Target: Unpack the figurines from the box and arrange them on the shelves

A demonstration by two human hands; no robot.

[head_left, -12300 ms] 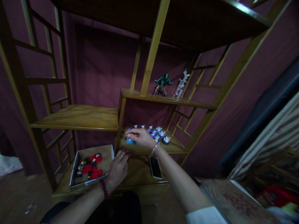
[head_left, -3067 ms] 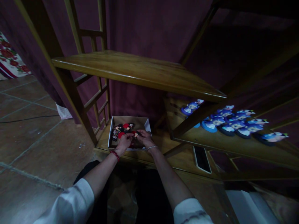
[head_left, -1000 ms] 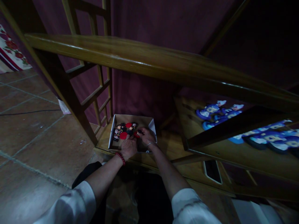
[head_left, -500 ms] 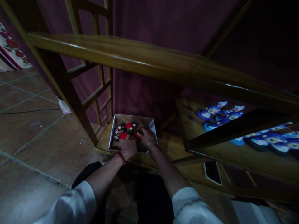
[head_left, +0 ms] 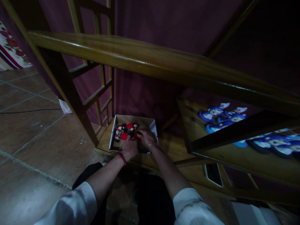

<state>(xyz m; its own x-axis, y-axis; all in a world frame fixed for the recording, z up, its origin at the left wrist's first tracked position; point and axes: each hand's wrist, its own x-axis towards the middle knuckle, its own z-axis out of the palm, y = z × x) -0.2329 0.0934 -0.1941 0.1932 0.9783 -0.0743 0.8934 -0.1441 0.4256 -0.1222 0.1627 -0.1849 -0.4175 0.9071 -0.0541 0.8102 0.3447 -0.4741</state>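
Note:
A shallow cardboard box (head_left: 122,118) sits on the lowest wooden shelf and holds several small red and black figurines (head_left: 125,131). Both my hands are inside it. My left hand (head_left: 130,148), with a red bead bracelet at the wrist, lies curled over the near part of the box; its fingers are hidden. My right hand (head_left: 146,137), wearing a thin bangle, has its fingers pinched on a small red and black figurine at the right end of the pile.
A wooden shelf board (head_left: 164,67) crosses the view just above the box. Several blue figurines (head_left: 222,115) stand on a shelf to the right. A phone (head_left: 212,173) lies on the low shelf. Tiled floor (head_left: 30,131) spreads to the left.
Over the last second both hands stayed in the box with only slight finger movement. Twelve seconds ago my right hand was at the blue figurines; the view has since dropped low.

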